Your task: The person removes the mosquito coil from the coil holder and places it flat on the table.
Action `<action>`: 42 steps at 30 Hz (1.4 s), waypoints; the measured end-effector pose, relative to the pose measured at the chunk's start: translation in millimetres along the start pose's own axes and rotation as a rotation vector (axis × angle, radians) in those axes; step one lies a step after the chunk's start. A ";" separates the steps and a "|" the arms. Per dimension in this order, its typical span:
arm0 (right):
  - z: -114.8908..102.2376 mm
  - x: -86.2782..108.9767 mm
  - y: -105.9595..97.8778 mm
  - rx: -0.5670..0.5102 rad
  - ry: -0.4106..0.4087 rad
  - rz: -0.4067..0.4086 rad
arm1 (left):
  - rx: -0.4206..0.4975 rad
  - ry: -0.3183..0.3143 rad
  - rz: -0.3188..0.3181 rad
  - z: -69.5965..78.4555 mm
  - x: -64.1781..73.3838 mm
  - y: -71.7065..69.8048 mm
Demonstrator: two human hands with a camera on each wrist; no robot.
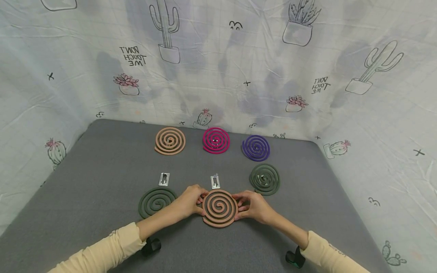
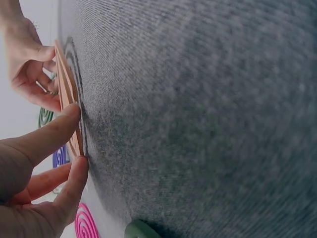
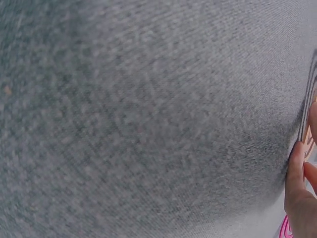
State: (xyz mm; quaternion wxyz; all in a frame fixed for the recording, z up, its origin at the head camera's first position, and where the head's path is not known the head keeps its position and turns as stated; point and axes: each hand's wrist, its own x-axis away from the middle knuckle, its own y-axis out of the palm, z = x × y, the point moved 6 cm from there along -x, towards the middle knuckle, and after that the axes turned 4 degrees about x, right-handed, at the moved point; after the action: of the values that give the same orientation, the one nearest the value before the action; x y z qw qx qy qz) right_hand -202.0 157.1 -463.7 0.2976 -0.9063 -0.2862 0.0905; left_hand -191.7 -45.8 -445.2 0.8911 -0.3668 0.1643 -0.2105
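Note:
A tan mosquito coil [image 1: 220, 205] is held between both hands near the front middle of the table. My left hand [image 1: 189, 201] pinches its left edge between thumb and fingers. On the opposite edge, my right hand [image 1: 257, 207] grips it the same way. In the left wrist view the coil [image 2: 67, 84] appears edge-on, close above the grey cloth; dark curved lines beside it may be a shadow or another coil, I cannot tell. Just beyond the coil lies a small metal coil stand [image 1: 216, 187]. A dark green coil [image 1: 157, 204] lies partly behind my left forearm.
Along the back are an orange-tan coil [image 1: 170, 140], a pink coil [image 1: 216, 140] and a purple coil [image 1: 256, 148]. Another green coil [image 1: 273, 180] sits at the right, metal showing through it. A second metal stand [image 1: 163, 184] lies left. Patterned curtains [image 1: 218, 57] surround the grey table [image 1: 112, 170].

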 end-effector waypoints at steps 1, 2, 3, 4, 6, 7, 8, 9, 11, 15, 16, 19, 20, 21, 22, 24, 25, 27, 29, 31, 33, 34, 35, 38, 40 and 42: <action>-0.7 0.1 0.0 0.016 -0.012 0.002 | -0.012 -0.004 0.000 0.2 -0.2 0.6; -1.3 0.1 0.2 0.025 -0.016 0.002 | -0.020 -0.004 0.002 0.6 -0.3 1.0; -2.0 0.2 0.3 0.033 -0.021 0.003 | -0.019 -0.006 0.002 0.9 -0.4 1.4; -2.7 0.4 0.4 0.040 -0.026 0.004 | -0.021 -0.007 0.002 1.0 -0.4 1.8; -3.6 0.8 0.8 0.052 -0.030 0.003 | -0.018 -0.006 0.002 1.6 -0.2 2.4; -4.2 0.9 1.0 0.060 -0.033 0.002 | -0.020 -0.004 0.002 1.9 -0.3 2.5; -4.7 0.8 1.2 0.064 -0.030 0.001 | -0.021 -0.003 0.002 2.4 -0.3 2.4; -5.3 0.9 1.3 0.074 -0.031 0.000 | -0.022 -0.004 0.000 2.8 -0.3 2.3; -6.7 0.7 1.5 0.095 -0.035 -0.002 | -0.024 -0.008 -0.003 3.3 -0.7 2.3; -9.7 0.1 1.5 0.133 -0.048 -0.001 | -0.029 -0.023 -0.024 4.8 -2.3 1.7; -10.3 0.0 1.3 0.138 -0.050 0.001 | -0.023 -0.027 -0.031 5.3 -2.9 1.4; -11.6 1.3 0.9 0.146 -0.052 0.005 | -0.011 -0.049 -0.056 5.5 -4.1 0.2; -12.2 2.6 -0.1 0.146 -0.048 0.011 | -0.017 -0.055 -0.055 5.4 -4.4 -0.9; -12.8 4.3 -2.1 0.146 -0.046 0.020 | -0.015 -0.059 -0.047 5.4 -4.6 -2.5; -13.5 6.2 -5.5 0.143 -0.043 0.035 | -0.001 -0.058 -0.028 5.6 -5.0 -4.6; -14.5 10.0 -15.7 0.121 -0.051 0.065 | 0.027 -0.036 0.032 6.5 -5.6 -10.1; -14.6 11.8 -22.9 0.103 -0.062 0.080 | 0.054 -0.018 0.071 7.4 -6.1 -13.4; -13.1 15.1 -40.4 0.061 -0.103 0.113 | 0.133 0.028 0.146 9.7 -8.0 -18.8; -8.8 18.7 -59.6 -0.007 -0.147 0.143 | 0.228 0.067 0.188 13.2 -11.3 -20.7; -2.0 23.7 -79.3 -0.072 -0.175 0.184 | 0.331 0.085 0.208 17.4 -16.6 -18.7; 5.5 29.5 -97.4 -0.149 -0.188 0.234 | 0.427 0.085 0.218 21.9 -23.7 -14.5; 9.4 32.6 -105.7 -0.179 -0.185 0.257 | 0.473 0.079 0.214 28.1 -26.3 -14.6; 13.4 35.5 -113.4 -0.212 -0.176 0.271 | 0.508 0.074 0.212 29.5 -31.3 -11.5; 26.6 41.9 -133.1 -0.273 -0.153 0.303 | 0.591 0.053 0.188 33.9 -47.3 -1.8; 37.4 44.5 -143.1 -0.292 -0.122 0.312 | 0.646 0.019 0.160 35.9 -58.6 4.9; 48.3 45.2 -150.3 -0.310 -0.098 0.312 | 0.716 -0.036 0.151 33.4 -70.9 13.2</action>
State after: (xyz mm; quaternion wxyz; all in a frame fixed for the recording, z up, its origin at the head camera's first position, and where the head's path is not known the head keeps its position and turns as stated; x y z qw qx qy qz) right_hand -250.9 305.6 -413.6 0.1231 -0.9690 -0.1671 0.1342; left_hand -234.2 17.5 -422.3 0.9789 -0.0220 0.0910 -0.1818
